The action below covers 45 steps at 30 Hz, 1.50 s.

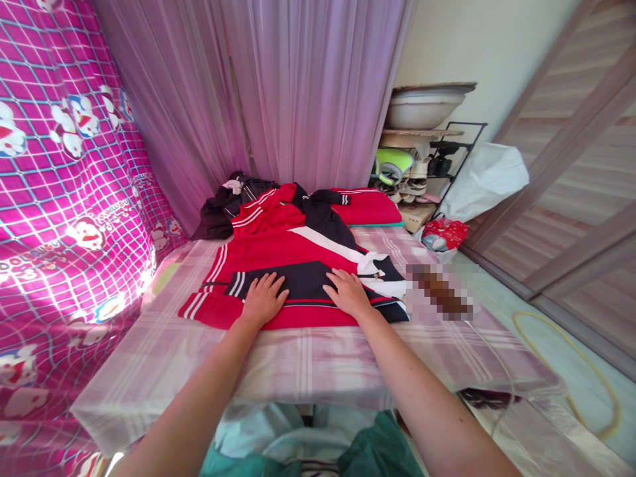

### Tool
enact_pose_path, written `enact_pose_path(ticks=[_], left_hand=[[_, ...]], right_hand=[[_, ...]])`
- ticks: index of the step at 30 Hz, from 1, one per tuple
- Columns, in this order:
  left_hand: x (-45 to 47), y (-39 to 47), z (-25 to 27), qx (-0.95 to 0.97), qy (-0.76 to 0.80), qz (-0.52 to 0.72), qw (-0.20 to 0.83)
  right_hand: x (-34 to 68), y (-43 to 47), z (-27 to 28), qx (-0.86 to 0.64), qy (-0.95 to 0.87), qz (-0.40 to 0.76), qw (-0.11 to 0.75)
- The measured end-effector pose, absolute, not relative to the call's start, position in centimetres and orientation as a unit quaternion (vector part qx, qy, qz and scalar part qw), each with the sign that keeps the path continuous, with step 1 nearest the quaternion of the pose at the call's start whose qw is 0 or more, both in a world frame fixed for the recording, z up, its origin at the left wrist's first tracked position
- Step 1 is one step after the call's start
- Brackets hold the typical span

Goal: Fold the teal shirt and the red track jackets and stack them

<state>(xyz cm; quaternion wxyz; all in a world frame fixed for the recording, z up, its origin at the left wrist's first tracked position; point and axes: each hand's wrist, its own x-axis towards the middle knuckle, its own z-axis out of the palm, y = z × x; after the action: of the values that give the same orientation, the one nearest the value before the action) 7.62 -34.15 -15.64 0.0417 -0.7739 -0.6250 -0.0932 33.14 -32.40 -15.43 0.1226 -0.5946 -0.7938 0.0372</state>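
Note:
A red, black and white track jacket (pixel 268 248) lies spread on the table, its white-and-black collar toward the right. One black sleeve with white cuff stripes is folded across the jacket's near side. My left hand (pixel 265 298) rests flat near the striped cuff, fingers apart. Flat on the same sleeve, nearer the collar, lies my right hand (pixel 348 291) with its fingers spread. Neither hand grips the cloth. The jacket's other sleeve reaches toward the back of the table.
Dark clothes (pixel 216 212) are heaped at the back left; folded red clothing (pixel 370 207) lies at the back right. A blurred brown object (pixel 442 291) with a white cable sits right on the checked tablecloth (pixel 318 364). Beyond stands a shoe rack (pixel 467 142); a patterned pink curtain (pixel 64 218) hangs left.

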Motion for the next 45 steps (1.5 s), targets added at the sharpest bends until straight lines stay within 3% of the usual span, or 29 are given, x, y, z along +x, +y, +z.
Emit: enact_pose_path(ticks=[10, 18, 45], left_hand=[[7.8, -34.2, -15.6, -0.770, -0.630, -0.091, 0.042], [7.4, -34.2, -16.1, -0.772, -0.624, -0.105, 0.056], [7.0, -34.1, -16.6, -0.782, -0.604, -0.126, 0.085]], right_hand=[[34.7, -29.7, -14.8, -0.577, -0.798, 0.050, 0.168], [38.5, -23.2, -12.0, -0.669, -0.742, 0.010, 0.029], [43.1, -18.3, -11.4, -0.803, -0.595, 0.014, 0.020]])
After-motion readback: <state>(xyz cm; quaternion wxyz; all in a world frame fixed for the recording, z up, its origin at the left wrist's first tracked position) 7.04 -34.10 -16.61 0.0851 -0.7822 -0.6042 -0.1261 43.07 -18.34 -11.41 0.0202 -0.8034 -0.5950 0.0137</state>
